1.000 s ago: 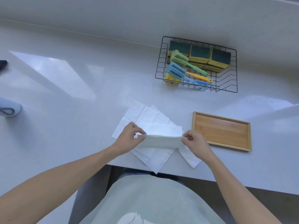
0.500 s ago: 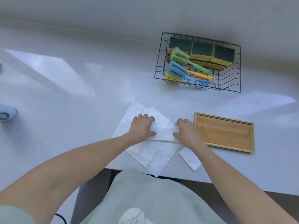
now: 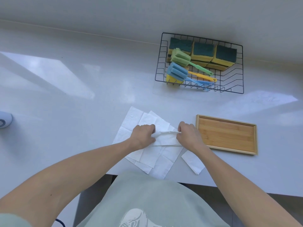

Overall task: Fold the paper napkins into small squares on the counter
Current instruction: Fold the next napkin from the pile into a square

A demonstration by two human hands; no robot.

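A folded white napkin strip (image 3: 166,138) lies across a loose pile of unfolded white napkins (image 3: 152,158) near the counter's front edge. My left hand (image 3: 143,135) pinches the strip's left end. My right hand (image 3: 187,135) pinches its right end, and the far edge of the strip is lifted and wrinkled between them. A small folded napkin (image 3: 193,162) lies alone to the right of the pile, partly under my right forearm.
A shallow wooden tray (image 3: 227,135) sits right of my right hand. A black wire basket (image 3: 241,69) at the back right holds sponges and foam brushes. A white rounded object (image 3: 5,120) stands at the far left. The white counter's front edge (image 3: 229,187) runs below the napkins.
A second ago both hands held the napkin strip up. Then they pressed it flat on the pile. Now the fingers pinch its ends and lift its far edge.
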